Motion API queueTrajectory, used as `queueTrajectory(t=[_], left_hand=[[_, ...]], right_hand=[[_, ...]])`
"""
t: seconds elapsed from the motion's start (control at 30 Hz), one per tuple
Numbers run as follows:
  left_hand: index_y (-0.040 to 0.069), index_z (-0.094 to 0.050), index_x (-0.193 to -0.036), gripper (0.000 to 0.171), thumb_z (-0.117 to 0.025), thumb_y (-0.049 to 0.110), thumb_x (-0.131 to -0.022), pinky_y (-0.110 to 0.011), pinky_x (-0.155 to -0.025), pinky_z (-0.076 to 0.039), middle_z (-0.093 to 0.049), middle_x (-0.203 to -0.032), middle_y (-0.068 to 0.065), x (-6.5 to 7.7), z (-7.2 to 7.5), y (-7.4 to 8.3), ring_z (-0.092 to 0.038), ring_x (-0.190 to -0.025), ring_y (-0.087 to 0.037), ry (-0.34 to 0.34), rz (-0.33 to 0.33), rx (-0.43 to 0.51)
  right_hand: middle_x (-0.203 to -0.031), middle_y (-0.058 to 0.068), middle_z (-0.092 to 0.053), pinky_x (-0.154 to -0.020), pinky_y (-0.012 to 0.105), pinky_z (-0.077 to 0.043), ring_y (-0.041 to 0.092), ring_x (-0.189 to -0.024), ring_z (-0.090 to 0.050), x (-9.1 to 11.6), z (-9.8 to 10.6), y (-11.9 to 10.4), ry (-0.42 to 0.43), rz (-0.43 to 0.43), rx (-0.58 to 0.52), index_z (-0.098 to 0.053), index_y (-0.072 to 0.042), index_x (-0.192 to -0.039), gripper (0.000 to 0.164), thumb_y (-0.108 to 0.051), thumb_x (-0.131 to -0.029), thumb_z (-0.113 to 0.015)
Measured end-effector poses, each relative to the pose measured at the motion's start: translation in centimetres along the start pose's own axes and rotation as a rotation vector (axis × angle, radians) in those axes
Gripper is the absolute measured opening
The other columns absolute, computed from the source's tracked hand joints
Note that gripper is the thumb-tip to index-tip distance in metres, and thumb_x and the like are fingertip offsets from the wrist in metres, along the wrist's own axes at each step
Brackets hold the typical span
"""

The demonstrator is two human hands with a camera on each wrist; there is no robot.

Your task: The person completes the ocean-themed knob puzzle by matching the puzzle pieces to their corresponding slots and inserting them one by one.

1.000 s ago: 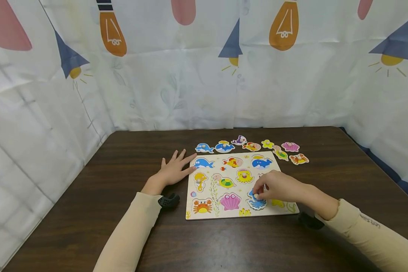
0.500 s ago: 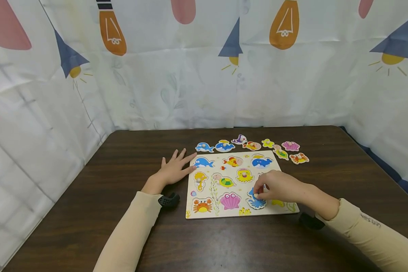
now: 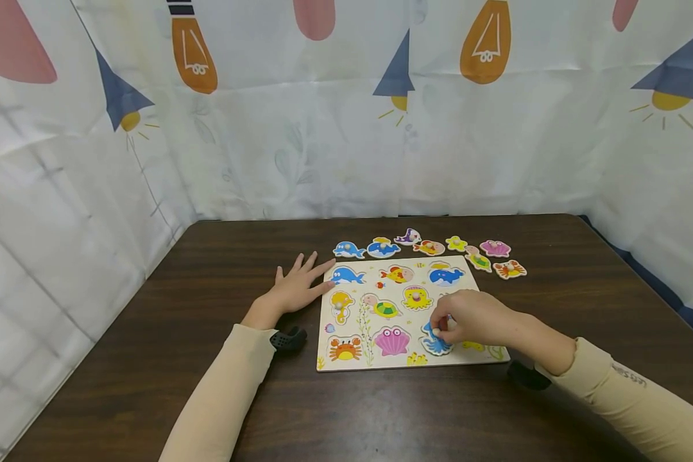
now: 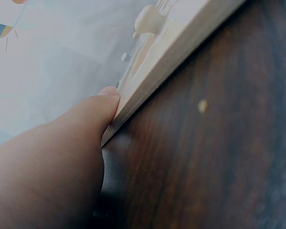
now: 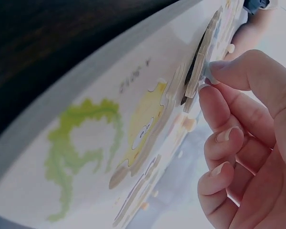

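Note:
A pale wooden puzzle board lies on the table, printed with sea animals. My right hand pinches the small knob of a blue squid puzzle piece between thumb and index finger, over the board's lower right part. In the right wrist view, one side of that squid piece stands tilted off the board with a dark gap beneath. My left hand lies flat with fingers spread, its thumb touching the board's left edge. A seahorse piece and a yellow octopus piece sit in the board.
Several loose knobbed pieces lie behind the board, among them a blue whale, a pink shell, a turtle and a crab. The brown table ends at a printed curtain.
The right hand keeps its pinch on the squid piece and the piece shifts barely, if at all. The left hand stays in place.

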State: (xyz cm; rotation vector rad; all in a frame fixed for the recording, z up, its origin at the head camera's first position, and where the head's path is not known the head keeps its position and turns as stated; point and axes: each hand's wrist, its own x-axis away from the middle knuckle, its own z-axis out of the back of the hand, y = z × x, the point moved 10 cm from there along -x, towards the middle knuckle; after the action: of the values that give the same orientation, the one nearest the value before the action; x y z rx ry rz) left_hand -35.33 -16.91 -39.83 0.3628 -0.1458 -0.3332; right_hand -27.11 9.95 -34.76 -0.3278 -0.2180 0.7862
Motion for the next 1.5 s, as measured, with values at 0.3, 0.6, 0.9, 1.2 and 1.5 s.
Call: queueTrajectory(t=[0.3,0.6,0.9,1.2,1.5], left_hand=[[0.028,-0.025,-0.165,0.069,-0.046,0.056,-0.106,-0.078,-0.111,0.004,-0.007,-0.171,-0.016,0.05,0.17,0.02,0.002,-0.155,-0.043,-0.002,0.005,-0.001],[0.027,-0.025,-0.165,0.069,-0.046,0.056,-0.106,-0.078,-0.110,0.004,-0.007,-0.171,-0.017,-0.02,0.05,-0.02,0.002,-0.155,-0.043,-0.003,0.001,0.002],[0.028,-0.026,-0.165,0.068,-0.046,0.056,-0.106,-0.077,-0.111,0.004,-0.007,-0.171,-0.016,-0.02,0.16,0.05,0.002,-0.155,-0.042,-0.004,0.012,-0.004],[0.028,-0.025,-0.165,0.068,-0.046,0.056,-0.106,-0.077,-0.111,0.004,-0.007,-0.171,-0.016,-0.05,0.05,0.00,0.002,-0.155,-0.042,-0.005,0.009,-0.003],[0.028,-0.026,-0.165,0.068,-0.046,0.056,-0.106,-0.078,-0.111,0.004,-0.007,-0.171,-0.016,-0.01,0.01,-0.09,0.002,-0.155,-0.043,-0.006,0.011,-0.002]], right_hand=[[-0.078,-0.020,-0.061,-0.055,0.023,-0.044,0.001,-0.068,-0.052,0.34,0.65,-0.19,0.040,0.018,0.000,-0.079,-0.020,-0.090,0.006,-0.018,-0.087,-0.083],[-0.080,-0.020,-0.062,-0.061,0.023,-0.048,0.001,-0.072,-0.054,0.23,0.08,-0.48,0.019,0.041,-0.013,-0.081,-0.020,-0.095,0.006,-0.021,-0.089,-0.082],[-0.081,-0.019,-0.064,-0.059,0.023,-0.047,0.001,-0.072,-0.054,0.28,0.09,-0.14,0.005,0.006,-0.014,-0.081,-0.020,-0.095,0.007,-0.023,-0.089,-0.082],[-0.080,-0.019,-0.065,-0.061,0.022,-0.048,0.001,-0.072,-0.054,0.21,-0.11,-0.02,-0.002,-0.013,-0.004,-0.081,-0.019,-0.094,0.008,-0.024,-0.089,-0.082],[-0.081,-0.020,-0.065,-0.060,0.023,-0.046,0.001,-0.073,-0.054,0.29,-0.16,0.19,-0.003,-0.013,-0.037,-0.082,-0.018,-0.099,0.011,-0.025,-0.090,-0.082]])
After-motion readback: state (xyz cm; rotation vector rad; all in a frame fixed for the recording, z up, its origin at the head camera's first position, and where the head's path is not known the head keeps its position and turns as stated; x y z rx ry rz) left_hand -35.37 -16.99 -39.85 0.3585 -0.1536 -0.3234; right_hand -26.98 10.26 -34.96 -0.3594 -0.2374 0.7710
